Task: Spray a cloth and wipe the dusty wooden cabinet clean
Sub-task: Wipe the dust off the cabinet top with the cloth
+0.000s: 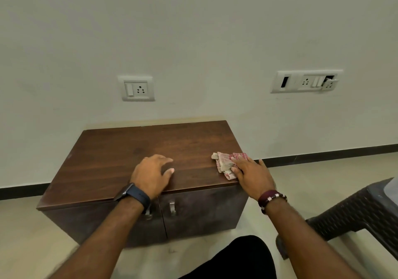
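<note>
Head view looks forward and down, close over the cabinet [150,149] toward the wall [193,31].

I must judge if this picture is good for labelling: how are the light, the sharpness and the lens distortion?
Head view: soft, even light and no hard glare on the cabinet top; the cloth and both hands are sharp enough, while the forearms at the bottom edge look smeared; the wide lens bends the skirting line and tilts the wall sockets.
</note>
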